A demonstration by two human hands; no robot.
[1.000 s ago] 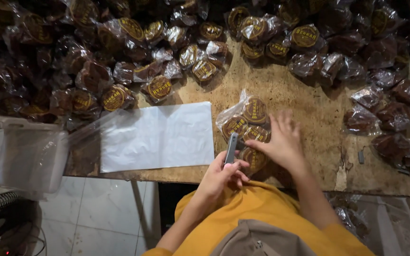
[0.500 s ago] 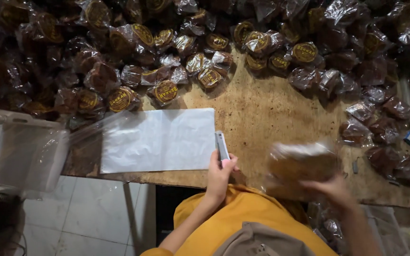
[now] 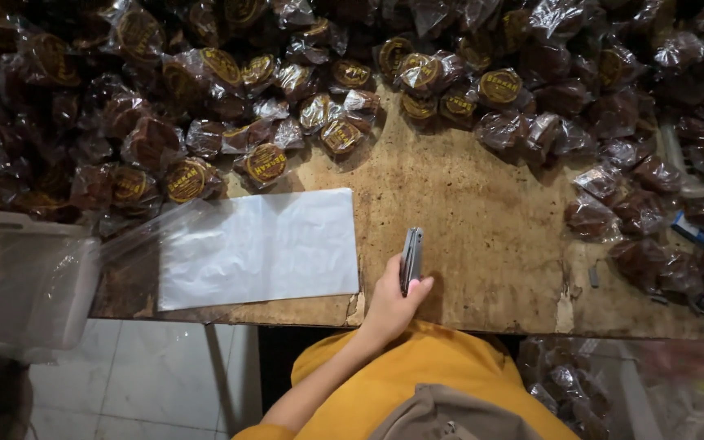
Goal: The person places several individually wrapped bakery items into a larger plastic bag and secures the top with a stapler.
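Gone from the tabletop (image 3: 482, 244): the filled bag the right hand (image 3: 698, 367) carried; that hand is now a low blur, grip undeterminable. Left hand (image 3: 390, 303) clasps a metal stapler (image 3: 411, 259) upright on the wood, beside the plastic bag stack (image 3: 258, 248).

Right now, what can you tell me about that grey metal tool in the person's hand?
The stapler looks like a slim grey metal one, long and narrow, pointing away from the person. The left hand grips its near end, thumb along one side. It stands over the worn wooden table, right of the clear plastic bags; whether it touches the table is unclear.
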